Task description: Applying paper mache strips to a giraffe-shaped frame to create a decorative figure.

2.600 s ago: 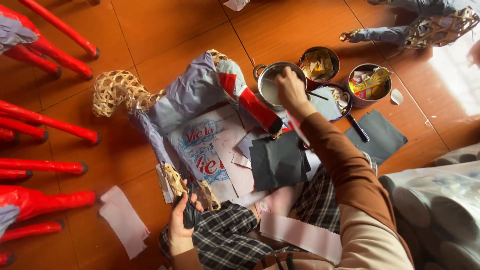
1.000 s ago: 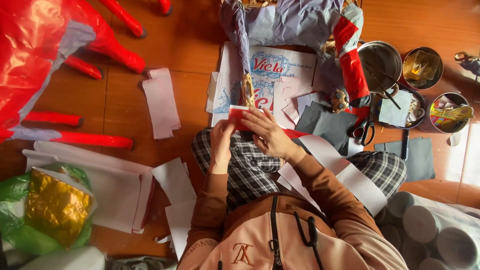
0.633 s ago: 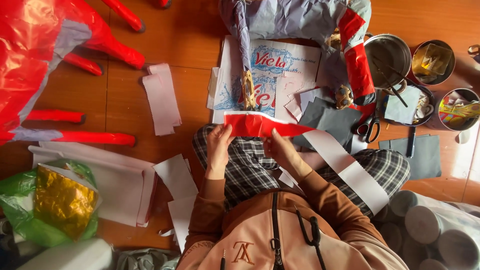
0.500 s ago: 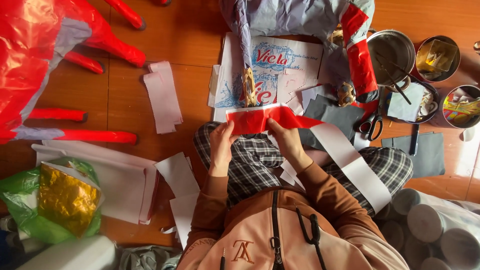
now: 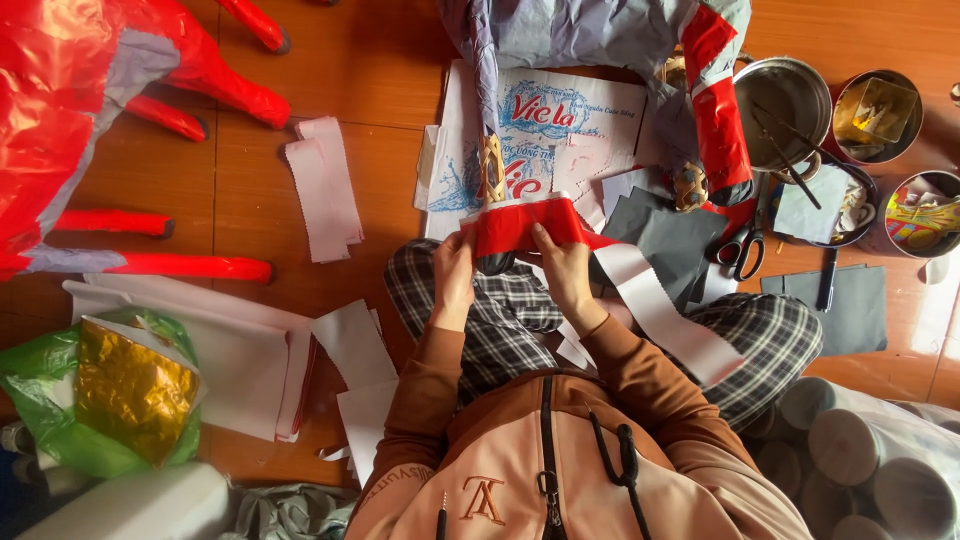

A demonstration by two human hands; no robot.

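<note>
My left hand [image 5: 453, 272] and my right hand [image 5: 560, 266] both grip a strip of red paper [image 5: 520, 223], white on its back, stretched between them over my checked lap. The strip's white tail [image 5: 660, 315] trails off to the right across my knee. Just beyond the strip stands a leg of a woven bamboo animal frame [image 5: 492, 165], partly wrapped in grey paper [image 5: 590, 30] and red paper [image 5: 718, 110]. The frame rests on a sheet of printed white cardboard [image 5: 540, 125].
Scissors [image 5: 738, 250], black paper sheets [image 5: 672, 240] and a pen [image 5: 827, 278] lie to the right, near a metal pot with sticks [image 5: 780, 100] and tins of scraps [image 5: 876, 105]. Red paper-covered figures [image 5: 90, 110] lie left, with pink paper pieces [image 5: 322, 190] and a green bag of gold foil [image 5: 115, 395].
My head turned from the glue pot down to my lap. Both hands took up the red strip, spread it, then raised it toward the bamboo leg with the hands drawn closer together.
</note>
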